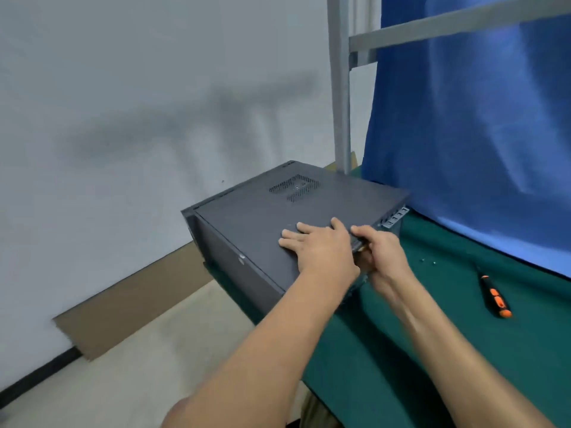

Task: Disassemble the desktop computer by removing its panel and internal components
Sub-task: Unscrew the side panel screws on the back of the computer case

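The black desktop computer case lies on its side at the left end of a green-covered table, its side panel facing up. The person's left hand presses flat on the panel, fingers straight and spread. The right hand grips the panel's near right edge, its fingers curled round it. An orange-and-black screwdriver lies on the cloth well to the right, with small screws near it. A blue curtain hangs behind
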